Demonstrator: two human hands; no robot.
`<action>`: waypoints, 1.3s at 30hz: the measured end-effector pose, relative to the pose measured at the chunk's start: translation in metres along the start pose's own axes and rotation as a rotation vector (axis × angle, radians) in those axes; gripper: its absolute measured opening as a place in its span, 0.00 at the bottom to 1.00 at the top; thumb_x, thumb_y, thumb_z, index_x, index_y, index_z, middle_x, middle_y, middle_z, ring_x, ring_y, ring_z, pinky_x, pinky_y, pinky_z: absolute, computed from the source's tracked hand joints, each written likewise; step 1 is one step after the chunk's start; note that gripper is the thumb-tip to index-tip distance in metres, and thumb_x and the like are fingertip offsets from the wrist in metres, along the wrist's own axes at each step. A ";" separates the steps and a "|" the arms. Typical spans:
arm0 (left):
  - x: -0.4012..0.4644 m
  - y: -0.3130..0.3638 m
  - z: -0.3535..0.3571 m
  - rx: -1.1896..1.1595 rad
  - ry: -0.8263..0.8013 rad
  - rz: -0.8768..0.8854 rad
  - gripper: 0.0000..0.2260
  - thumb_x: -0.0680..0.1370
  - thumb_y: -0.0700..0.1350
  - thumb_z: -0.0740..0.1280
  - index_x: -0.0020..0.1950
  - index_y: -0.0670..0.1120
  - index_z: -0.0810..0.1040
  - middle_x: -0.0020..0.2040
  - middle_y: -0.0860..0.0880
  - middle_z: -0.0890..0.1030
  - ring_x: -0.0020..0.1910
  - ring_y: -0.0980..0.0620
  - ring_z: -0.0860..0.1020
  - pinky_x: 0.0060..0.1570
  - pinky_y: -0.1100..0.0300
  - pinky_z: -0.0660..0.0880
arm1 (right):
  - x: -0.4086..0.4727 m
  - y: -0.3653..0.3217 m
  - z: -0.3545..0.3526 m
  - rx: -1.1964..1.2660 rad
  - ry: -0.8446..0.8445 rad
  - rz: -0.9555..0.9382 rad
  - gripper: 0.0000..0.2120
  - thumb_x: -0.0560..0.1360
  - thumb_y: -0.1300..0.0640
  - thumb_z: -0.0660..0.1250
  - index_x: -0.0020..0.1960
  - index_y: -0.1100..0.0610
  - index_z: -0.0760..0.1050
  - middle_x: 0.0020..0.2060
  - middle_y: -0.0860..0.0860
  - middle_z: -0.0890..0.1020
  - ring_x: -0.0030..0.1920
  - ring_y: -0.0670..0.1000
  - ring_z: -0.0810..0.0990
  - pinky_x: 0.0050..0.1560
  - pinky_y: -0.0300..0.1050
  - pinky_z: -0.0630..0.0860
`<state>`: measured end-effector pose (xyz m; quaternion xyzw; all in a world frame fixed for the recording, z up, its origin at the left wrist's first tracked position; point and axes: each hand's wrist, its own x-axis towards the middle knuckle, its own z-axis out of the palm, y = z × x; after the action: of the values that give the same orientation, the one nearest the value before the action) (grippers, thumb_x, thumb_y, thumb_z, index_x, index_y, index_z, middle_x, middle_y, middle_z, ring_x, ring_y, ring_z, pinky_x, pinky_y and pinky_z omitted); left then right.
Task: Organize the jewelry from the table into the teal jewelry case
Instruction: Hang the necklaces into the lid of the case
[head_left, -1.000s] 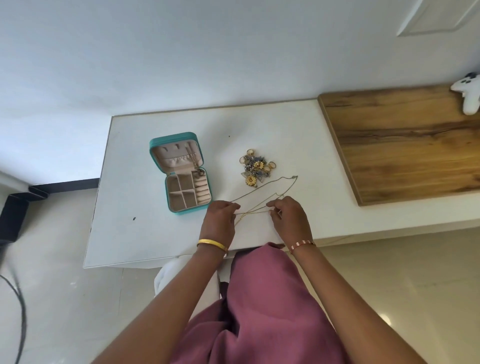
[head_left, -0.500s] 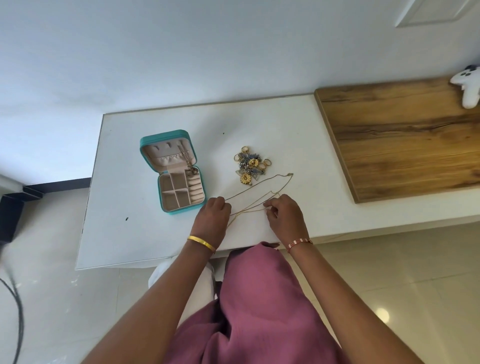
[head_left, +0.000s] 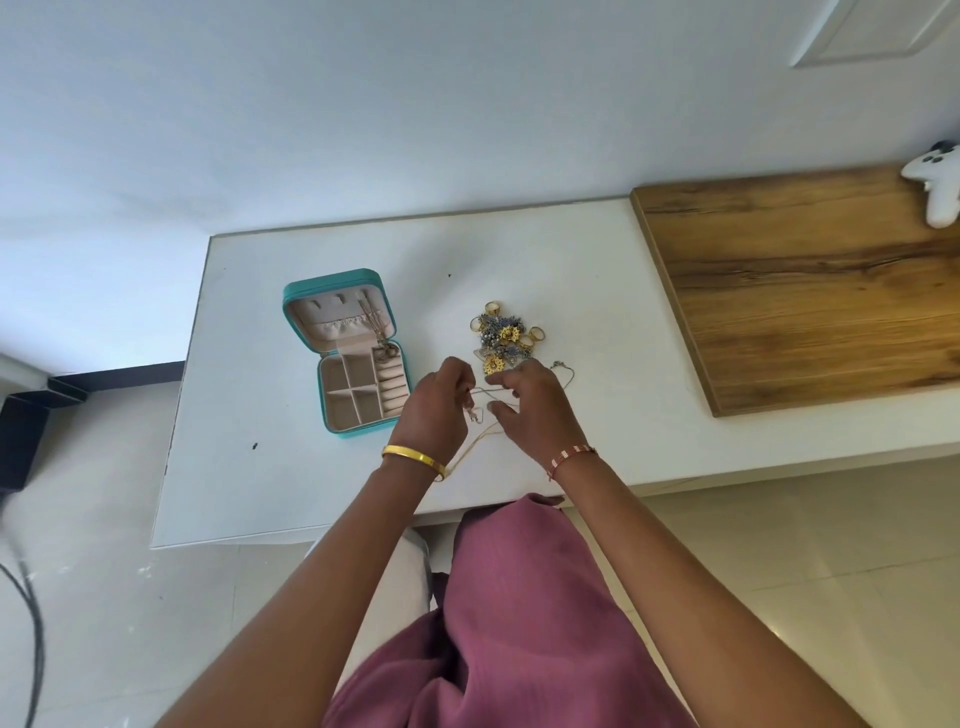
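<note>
A thin gold chain necklace (head_left: 485, 434) hangs between two hands above the near edge of a white desk (head_left: 587, 291), its loose length trailing down toward the left wrist. The left hand (head_left: 434, 410), fingers curled, pinches the chain at its upper end; the right hand (head_left: 535, 408) is raised beside it with fingers bent, thumb and forefinger closing on the same strand — though the exact contact point is too fine to make out. A small clasp or pendant dangles between the two hands.

At about 10 o'clock from the hands sits the teal jewelry case (head_left: 345, 356), lid open and leaning back. Its cream lining shows a row of hooks and a gathered pocket in the lid, with one chain already hanging there, and a base split into square compartments and ring rolls. At 12 o'clock, just beyond the fingertips, lies a small pile of jewelry (head_left: 506, 338) — gold rings, flower-shaped pieces and grey-blue items tangled together. A second fine chain (head_left: 563, 368) lies on the desk at the right hand's 1 o'clock.

A gold bangle (head_left: 414, 459) circles the left wrist, a red-and-white bracelet (head_left: 571, 457) the right. A wooden board (head_left: 810, 280) covers the desk at 2 o'clock, with a white game controller (head_left: 937, 187) at its far corner. Pink fabric (head_left: 519, 623) fills the foreground.
</note>
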<state>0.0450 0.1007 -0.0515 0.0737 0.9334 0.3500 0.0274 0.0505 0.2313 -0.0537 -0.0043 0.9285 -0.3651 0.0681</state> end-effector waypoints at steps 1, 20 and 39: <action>0.001 0.003 -0.002 -0.035 0.011 -0.004 0.09 0.75 0.30 0.55 0.50 0.39 0.71 0.41 0.40 0.79 0.39 0.43 0.76 0.38 0.56 0.70 | 0.003 -0.002 0.001 -0.009 -0.017 0.001 0.13 0.73 0.62 0.68 0.57 0.59 0.78 0.53 0.59 0.75 0.57 0.55 0.72 0.55 0.42 0.69; 0.012 0.011 -0.048 -1.187 -0.008 -0.486 0.14 0.80 0.33 0.50 0.39 0.45 0.68 0.20 0.53 0.72 0.28 0.55 0.80 0.44 0.57 0.73 | 0.009 -0.014 -0.069 0.865 0.233 0.228 0.12 0.76 0.65 0.61 0.36 0.56 0.75 0.35 0.51 0.81 0.40 0.48 0.79 0.45 0.41 0.74; -0.059 0.013 -0.103 -0.798 -0.185 -0.398 0.26 0.75 0.29 0.53 0.27 0.47 0.81 0.32 0.44 0.76 0.25 0.56 0.73 0.34 0.64 0.76 | -0.027 -0.057 -0.107 1.552 0.126 0.225 0.09 0.78 0.58 0.59 0.45 0.59 0.76 0.21 0.47 0.73 0.20 0.44 0.67 0.24 0.34 0.67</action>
<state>0.0945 0.0341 0.0349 -0.0925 0.7151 0.6623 0.2035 0.0615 0.2636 0.0657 0.1591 0.4051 -0.8996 0.0356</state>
